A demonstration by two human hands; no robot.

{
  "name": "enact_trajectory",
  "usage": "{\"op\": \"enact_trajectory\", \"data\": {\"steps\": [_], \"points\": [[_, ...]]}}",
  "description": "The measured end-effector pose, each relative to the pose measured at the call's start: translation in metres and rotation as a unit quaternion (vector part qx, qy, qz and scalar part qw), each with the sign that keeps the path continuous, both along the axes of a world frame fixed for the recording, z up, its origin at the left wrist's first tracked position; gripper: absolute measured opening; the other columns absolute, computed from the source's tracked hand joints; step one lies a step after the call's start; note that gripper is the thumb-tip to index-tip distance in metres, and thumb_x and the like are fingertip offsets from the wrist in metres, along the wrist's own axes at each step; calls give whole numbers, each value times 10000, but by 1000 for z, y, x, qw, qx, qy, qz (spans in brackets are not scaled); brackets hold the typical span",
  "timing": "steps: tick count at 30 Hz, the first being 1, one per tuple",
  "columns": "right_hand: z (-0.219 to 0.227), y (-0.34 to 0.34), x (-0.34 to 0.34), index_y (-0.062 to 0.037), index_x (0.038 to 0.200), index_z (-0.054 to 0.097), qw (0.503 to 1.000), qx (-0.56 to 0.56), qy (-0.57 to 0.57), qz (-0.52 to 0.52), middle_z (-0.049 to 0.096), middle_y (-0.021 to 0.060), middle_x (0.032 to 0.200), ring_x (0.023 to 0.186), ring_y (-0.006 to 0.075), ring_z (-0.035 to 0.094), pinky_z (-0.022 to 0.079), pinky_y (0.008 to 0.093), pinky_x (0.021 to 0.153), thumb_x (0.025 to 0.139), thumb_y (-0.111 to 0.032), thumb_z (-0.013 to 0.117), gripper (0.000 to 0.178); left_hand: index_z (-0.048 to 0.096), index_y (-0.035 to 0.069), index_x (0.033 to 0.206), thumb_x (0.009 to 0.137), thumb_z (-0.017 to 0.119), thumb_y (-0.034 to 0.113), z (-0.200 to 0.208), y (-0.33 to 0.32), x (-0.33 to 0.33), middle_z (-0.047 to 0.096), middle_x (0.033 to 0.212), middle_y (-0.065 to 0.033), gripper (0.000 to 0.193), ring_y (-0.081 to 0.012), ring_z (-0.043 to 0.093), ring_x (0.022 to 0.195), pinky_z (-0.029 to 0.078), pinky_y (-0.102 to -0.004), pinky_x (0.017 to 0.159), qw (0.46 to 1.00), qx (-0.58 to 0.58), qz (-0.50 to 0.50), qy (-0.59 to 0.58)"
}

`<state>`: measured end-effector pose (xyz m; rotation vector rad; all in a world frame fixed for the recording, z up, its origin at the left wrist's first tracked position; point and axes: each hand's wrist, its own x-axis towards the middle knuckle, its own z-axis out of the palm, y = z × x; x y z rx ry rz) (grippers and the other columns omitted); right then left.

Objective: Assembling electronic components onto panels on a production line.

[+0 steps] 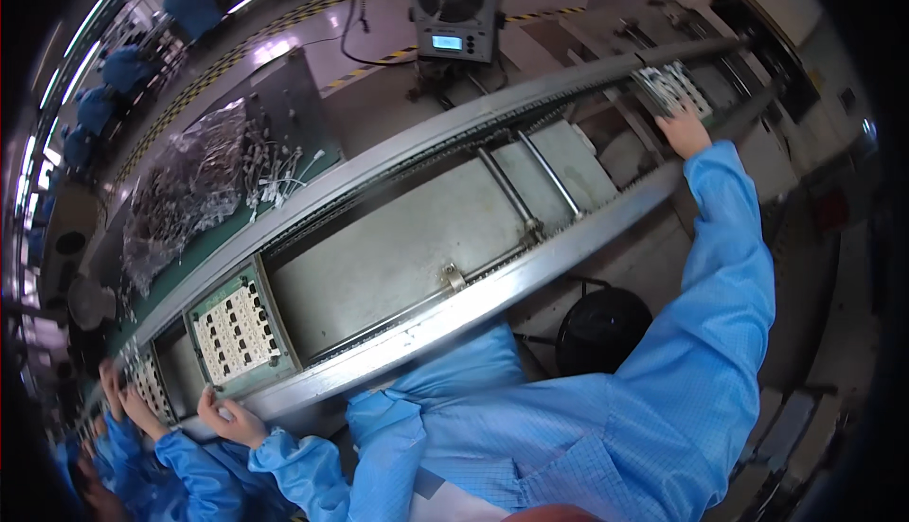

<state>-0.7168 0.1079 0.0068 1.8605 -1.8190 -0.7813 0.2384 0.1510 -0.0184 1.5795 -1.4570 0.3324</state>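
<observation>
My right arm reaches to the far right of the conveyor, where my right hand (686, 132) holds the near edge of a circuit board (674, 88) dotted with white parts. That board lies across the rails; my fingertips are partly hidden against it. At the left, my left hand (233, 422) is at the near rail with its fingers loosely bent and apart, nothing visible in them. Just above it, a green circuit board (237, 333) with pale blocks and rows of dark parts sits in a frame between the rails.
The metal conveyor (445, 314) runs diagonally, with crossbars (549, 172) toward the right. At far left, a co-worker's hands (133, 406) are beside another board (149, 382). Beyond the rail are a fan unit (453, 11) and bagged cable parts (189, 181). A black round stool (603, 330) stands nearby.
</observation>
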Motion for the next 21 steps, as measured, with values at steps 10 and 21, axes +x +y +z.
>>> {"op": "enact_trajectory", "data": {"steps": [10, 21], "points": [[-51, -83, -10, -132, 1475, 450, 994, -95, -39, -34, 611, 79, 1326, 1254, 234, 554, 284, 573, 1150, 929, -99, 502, 549, 602, 87, 1250, 848, 663, 222, 26, -27, -21, 586, 1246, -170, 429, -373, 497, 1183, 403, -480, 994, 981, 95, 84, -144], [39, -95, 401, -67, 1175, 615, 817, -222, -393, 360, 669, 71, 1030, 1033, 229, 645, 244, 516, 1178, 777, 101, 510, 444, 569, 162, 1339, 962, 510, 474, 40, -76, 23, 692, 1175, -119, 493, -348, 505, 1267, 357, -580, 1016, 907, 388, 155, 43]]}}
